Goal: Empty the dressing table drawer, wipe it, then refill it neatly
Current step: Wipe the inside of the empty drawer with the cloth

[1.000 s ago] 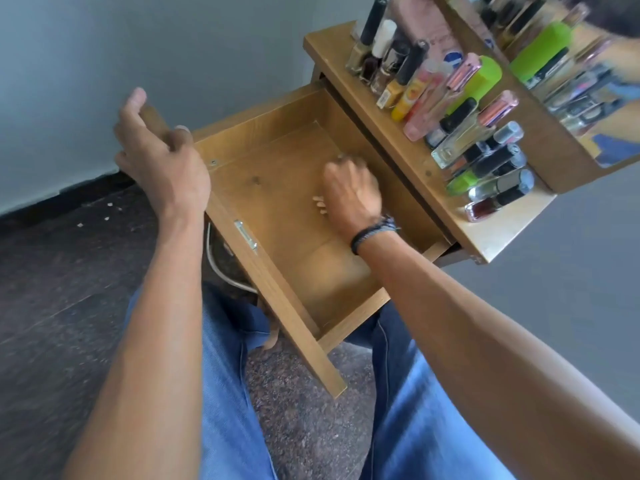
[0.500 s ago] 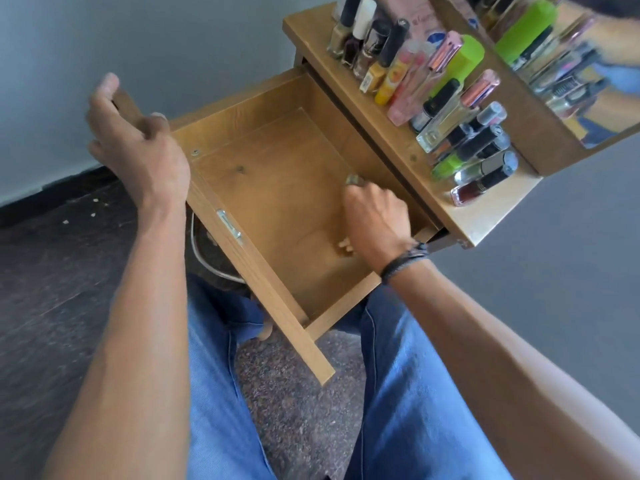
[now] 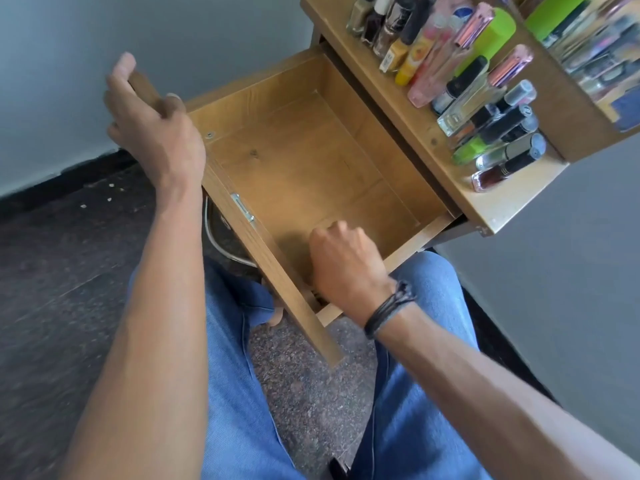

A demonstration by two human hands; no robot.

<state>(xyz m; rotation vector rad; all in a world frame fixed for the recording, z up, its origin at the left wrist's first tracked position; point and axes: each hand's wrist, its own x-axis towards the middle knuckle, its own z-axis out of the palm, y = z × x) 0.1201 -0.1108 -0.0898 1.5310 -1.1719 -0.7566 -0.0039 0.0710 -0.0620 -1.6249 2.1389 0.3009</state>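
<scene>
From the head camera, the drawer [image 3: 304, 161] stands pulled well out of the dressing table, over the person's lap. Its wooden bottom and inner walls show bare.

The left hand [image 3: 156, 133] grips the far end of the drawer front [image 3: 263, 251]: the fingers are curled over its top edge and the thumb points up beside it. The right hand [image 3: 346, 265] is down inside the drawer at its near corner, close to the drawer front. Its knuckles are up and its fingers are curled under into a fist. I cannot tell whether that fist holds anything, because the fingers hide what is beneath. A dark corded wristband [image 3: 391, 306] circles the right wrist.

There is one drawer and two hands, and one small metal plate [image 3: 242, 207] sits on the drawer front's top edge. On the worktop [image 3: 485, 209] the bottles [image 3: 460, 81] lie and stand packed side by side, well over ten of them. They are too crowded and blurred for an exact count. Two are bright green: a large one [image 3: 488, 39] and a slimmer one [image 3: 471, 148]. Nearest the worktop's front corner lies one dark red bottle [image 3: 498, 173]. A mirror [image 3: 588, 64] behind them repeats the row.

Two legs in blue jeans [image 3: 239, 393] sit under the drawer, above a dark speckled floor [image 3: 52, 306].
</scene>
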